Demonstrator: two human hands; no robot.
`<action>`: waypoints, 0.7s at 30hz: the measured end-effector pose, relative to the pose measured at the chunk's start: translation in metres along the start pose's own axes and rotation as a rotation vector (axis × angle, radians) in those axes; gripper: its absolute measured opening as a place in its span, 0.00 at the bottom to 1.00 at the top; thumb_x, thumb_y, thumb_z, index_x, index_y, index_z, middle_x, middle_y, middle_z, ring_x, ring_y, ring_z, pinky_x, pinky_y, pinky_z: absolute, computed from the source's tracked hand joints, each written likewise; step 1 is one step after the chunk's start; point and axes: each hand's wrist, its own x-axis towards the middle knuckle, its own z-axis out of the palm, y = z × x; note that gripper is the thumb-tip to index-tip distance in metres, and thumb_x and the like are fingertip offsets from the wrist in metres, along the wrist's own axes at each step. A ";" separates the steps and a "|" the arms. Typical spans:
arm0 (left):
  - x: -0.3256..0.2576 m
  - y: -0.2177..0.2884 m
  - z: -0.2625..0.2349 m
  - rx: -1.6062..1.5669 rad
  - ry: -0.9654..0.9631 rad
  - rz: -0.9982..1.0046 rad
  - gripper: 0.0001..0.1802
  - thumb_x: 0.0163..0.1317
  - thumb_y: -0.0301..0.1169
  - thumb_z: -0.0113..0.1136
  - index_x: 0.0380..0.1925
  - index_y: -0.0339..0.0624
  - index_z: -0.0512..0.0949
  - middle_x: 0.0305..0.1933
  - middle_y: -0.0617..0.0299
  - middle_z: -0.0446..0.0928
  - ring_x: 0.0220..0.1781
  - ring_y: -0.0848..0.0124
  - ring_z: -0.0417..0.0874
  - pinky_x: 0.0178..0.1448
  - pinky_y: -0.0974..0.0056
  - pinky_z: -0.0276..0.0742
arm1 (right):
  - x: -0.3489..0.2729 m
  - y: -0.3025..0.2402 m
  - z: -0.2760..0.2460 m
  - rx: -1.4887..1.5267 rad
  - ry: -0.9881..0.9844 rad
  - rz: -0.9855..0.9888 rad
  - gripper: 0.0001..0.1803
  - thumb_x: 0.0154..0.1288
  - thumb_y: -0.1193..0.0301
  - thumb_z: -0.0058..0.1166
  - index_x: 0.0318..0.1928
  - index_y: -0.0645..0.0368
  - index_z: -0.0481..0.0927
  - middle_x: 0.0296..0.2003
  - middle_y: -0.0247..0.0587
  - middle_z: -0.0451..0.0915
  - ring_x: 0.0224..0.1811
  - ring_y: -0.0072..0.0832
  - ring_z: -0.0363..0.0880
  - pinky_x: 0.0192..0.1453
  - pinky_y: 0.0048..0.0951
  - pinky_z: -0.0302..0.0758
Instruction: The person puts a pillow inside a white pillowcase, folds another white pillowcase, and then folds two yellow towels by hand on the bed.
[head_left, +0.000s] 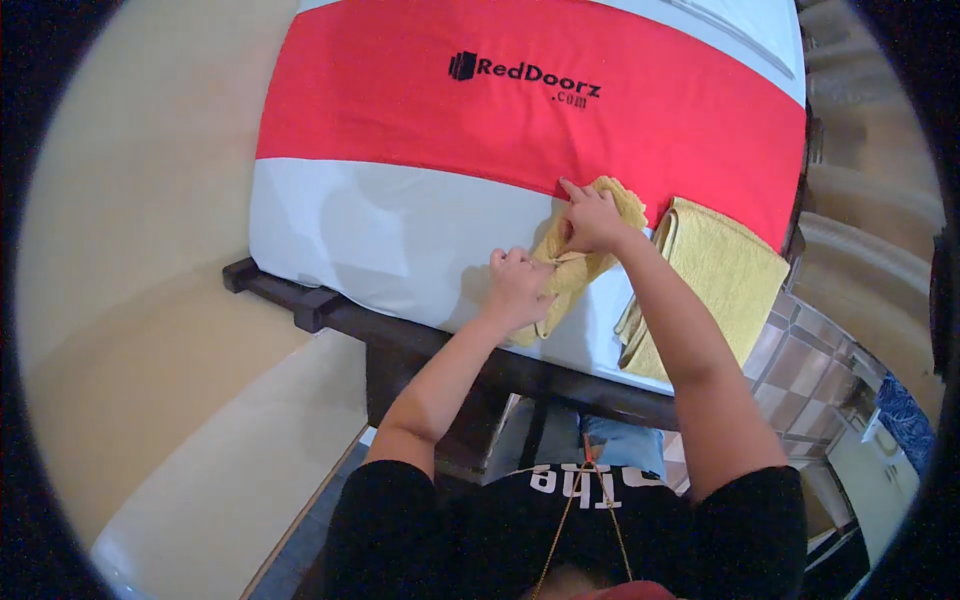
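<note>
A yellow towel [573,272], bunched into a narrow rolled shape, lies slantwise on the bed's white sheet, with its far end on the red bed runner. My left hand [518,291] is closed on the towel's near left side, fingers curled. Farther along it, my right hand [592,222] grips the towel from above, its thumb and fingers pressing into the cloth. The fingertips under the folds are partly hidden. To the right of my right forearm, a second yellow towel [722,275] lies flat, folded into a rectangle.
The red runner [400,90] with black print crosses the white sheet [350,220]. A dark wooden bed frame [400,325] runs along the near edge, its corner jutting out left. A beige wall [140,200] stands at left. Tiled floor [800,370] and a pale cabinet [875,480] are at right.
</note>
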 end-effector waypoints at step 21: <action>0.028 0.030 0.010 -0.020 -0.524 -0.322 0.31 0.43 0.60 0.59 0.37 0.45 0.80 0.45 0.51 0.74 0.53 0.55 0.65 0.54 0.50 0.54 | 0.009 0.001 0.029 0.278 0.424 -0.014 0.23 0.39 0.65 0.66 0.39 0.51 0.75 0.46 0.42 0.72 0.49 0.34 0.71 0.54 0.38 0.63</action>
